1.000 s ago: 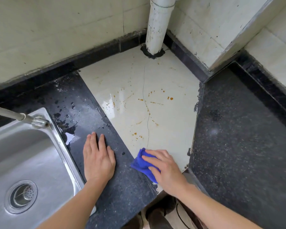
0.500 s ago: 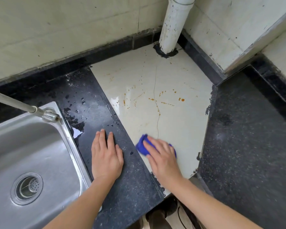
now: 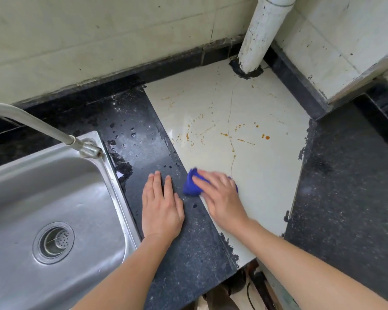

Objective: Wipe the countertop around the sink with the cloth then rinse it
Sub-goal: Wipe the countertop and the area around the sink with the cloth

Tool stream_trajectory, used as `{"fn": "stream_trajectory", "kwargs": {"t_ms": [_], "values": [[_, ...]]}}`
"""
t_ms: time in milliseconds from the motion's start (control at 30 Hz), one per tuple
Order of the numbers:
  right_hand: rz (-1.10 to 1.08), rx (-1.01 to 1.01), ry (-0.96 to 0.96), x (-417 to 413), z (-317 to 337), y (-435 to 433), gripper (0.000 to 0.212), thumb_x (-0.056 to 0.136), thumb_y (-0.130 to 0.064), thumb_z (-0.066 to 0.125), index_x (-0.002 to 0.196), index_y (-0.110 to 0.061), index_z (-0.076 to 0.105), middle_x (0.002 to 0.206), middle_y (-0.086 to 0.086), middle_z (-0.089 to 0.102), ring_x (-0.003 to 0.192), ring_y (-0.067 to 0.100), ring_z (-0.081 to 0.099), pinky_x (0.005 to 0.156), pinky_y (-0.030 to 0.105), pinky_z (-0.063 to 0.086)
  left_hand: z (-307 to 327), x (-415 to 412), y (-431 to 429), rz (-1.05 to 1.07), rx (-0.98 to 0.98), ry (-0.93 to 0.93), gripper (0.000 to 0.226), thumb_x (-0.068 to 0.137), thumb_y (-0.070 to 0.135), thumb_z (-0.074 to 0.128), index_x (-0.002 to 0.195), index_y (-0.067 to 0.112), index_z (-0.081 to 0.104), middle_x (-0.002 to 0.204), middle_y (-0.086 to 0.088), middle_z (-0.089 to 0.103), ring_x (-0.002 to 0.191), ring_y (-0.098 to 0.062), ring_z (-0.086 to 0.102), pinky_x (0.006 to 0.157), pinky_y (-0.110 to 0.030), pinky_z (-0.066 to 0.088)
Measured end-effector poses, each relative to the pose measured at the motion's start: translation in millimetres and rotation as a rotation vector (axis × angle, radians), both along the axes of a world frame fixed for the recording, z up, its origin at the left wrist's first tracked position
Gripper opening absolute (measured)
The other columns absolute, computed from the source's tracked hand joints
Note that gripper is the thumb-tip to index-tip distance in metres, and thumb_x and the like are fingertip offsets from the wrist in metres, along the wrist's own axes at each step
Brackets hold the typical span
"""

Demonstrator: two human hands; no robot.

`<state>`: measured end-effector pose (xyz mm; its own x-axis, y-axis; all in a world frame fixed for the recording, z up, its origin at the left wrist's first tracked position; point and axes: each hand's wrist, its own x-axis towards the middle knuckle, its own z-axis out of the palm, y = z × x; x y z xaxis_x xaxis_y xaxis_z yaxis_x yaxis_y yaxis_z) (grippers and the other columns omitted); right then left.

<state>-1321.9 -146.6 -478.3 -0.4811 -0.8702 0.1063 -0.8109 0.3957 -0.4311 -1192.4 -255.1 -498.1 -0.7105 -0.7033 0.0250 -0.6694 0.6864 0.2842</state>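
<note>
The right hand lies flat on the blue cloth, fingers nearly straight, pressing it onto the pale tile. The cloth pokes out left of the fingers, at the seam with the dark countertop. Just beside it the left hand rests palm-down on that dark strip, fingers straight, with the sink to its left. Orange spots dot the tile beyond the right fingertips.

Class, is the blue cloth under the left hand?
No, the right hand presses the blue cloth; the left hand rests flat on the dark countertop.
</note>
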Motion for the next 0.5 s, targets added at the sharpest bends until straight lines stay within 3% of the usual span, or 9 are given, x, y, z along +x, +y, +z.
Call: {"fn": "stream_trajectory", "kwargs": {"t_ms": [200, 267, 333, 400, 433, 500], "values": [[0.146, 0.083, -0.113, 10.2, 8.1, 120.9, 0.041, 0.089, -0.017, 0.056, 0.129, -0.027, 0.053, 0.139, -0.007, 0.050, 0.119, 0.015, 0.047, 0.093, 0.035, 0.043, 8.3, -0.3, -0.7, 0.009, 0.033, -0.052, 0.055, 0.092, 0.030, 0.031, 0.133, -0.001, 0.052, 0.142, -0.029, 0.043, 0.134, -0.043, 0.037, 0.112, -0.044, 0.019], [-0.013, 0.074, -0.133, -17.1, 13.9, 144.4, 0.043, 0.089, -0.012, 0.061, 0.130, -0.025, 0.056, 0.138, -0.009, 0.049, 0.119, 0.014, 0.046, 0.099, 0.033, 0.040, 10.4, 1.5, 0.0, -0.002, 0.039, -0.052, 0.055, 0.092, 0.030, 0.030, 0.134, 0.003, 0.052, 0.141, -0.029, 0.043, 0.133, -0.042, 0.036, 0.111, -0.045, 0.021], [-0.318, 0.063, -0.162, -56.8, 22.6, 152.4, 0.042, 0.090, -0.007, 0.061, 0.131, -0.019, 0.056, 0.135, -0.010, 0.048, 0.121, 0.018, 0.046, 0.104, 0.024, 0.032, 11.5, 1.2, 0.3, -0.009, 0.038, -0.053, 0.055, 0.092, 0.030, 0.030, 0.133, 0.004, 0.054, 0.139, -0.030, 0.044, 0.132, -0.044, 0.038, 0.110, -0.048, 0.027], [-0.614, 0.021, -0.164, -94.5, 28.6, 144.5, 0.041, 0.091, -0.007, 0.058, 0.132, -0.012, 0.054, 0.134, 0.000, 0.052, 0.121, 0.026, 0.048, 0.101, 0.023, 0.029, 14.3, -3.3, -1.1, 0.016, 0.060, -0.058, 0.051, 0.089, 0.028, 0.035, 0.127, 0.004, 0.058, 0.134, -0.031, 0.048, 0.126, -0.046, 0.043, 0.105, -0.052, 0.035], [-0.696, -0.001, -0.168, -103.7, 28.2, 134.1, 0.041, 0.091, -0.007, 0.057, 0.132, -0.010, 0.053, 0.135, 0.005, 0.052, 0.121, 0.028, 0.047, 0.099, 0.023, 0.029, 16.9, -7.5, -2.4, 0.040, 0.074, -0.046, 0.048, 0.087, 0.026, 0.038, 0.121, 0.003, 0.062, 0.129, -0.029, 0.051, 0.121, -0.046, 0.046, 0.101, -0.053, 0.038], [-0.657, 0.001, -0.158, -88.3, 21.7, 103.3, 0.041, 0.092, -0.009, 0.054, 0.133, -0.010, 0.052, 0.137, 0.008, 0.050, 0.123, 0.028, 0.044, 0.100, 0.023, 0.028, 21.9, -20.3, -5.5, 0.054, 0.071, -0.006, 0.043, 0.084, 0.024, 0.038, 0.110, 0.001, 0.064, 0.121, -0.024, 0.053, 0.111, -0.042, 0.048, 0.095, -0.050, 0.040]]}}
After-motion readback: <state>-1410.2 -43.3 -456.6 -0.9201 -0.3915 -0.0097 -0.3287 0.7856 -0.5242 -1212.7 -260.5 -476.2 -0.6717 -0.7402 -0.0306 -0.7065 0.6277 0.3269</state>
